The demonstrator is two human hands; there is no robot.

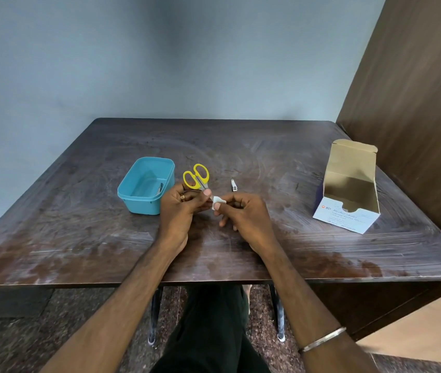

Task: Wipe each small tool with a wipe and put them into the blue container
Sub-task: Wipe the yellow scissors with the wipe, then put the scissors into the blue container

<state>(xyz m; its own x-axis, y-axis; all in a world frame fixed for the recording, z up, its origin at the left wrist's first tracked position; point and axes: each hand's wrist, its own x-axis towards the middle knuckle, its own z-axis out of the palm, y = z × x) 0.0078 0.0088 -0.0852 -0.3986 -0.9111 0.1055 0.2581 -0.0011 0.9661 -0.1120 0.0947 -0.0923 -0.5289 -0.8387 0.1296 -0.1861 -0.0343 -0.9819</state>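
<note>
My left hand (179,208) grips small scissors with yellow handles (196,176), the handles pointing away from me above the table. My right hand (243,214) pinches a white wipe (218,202) folded around the scissors' blades, which it hides. The blue container (146,184) sits just left of my hands and holds a small metal tool (160,188) against its right wall. A metal nail clipper (233,185) lies on the table just beyond my right hand.
An open box of alcohol swabs (348,189) stands at the table's right side. The dark wooden table (79,238) meets a brown wall panel (416,103) on the right. The near table edge crosses under my forearms.
</note>
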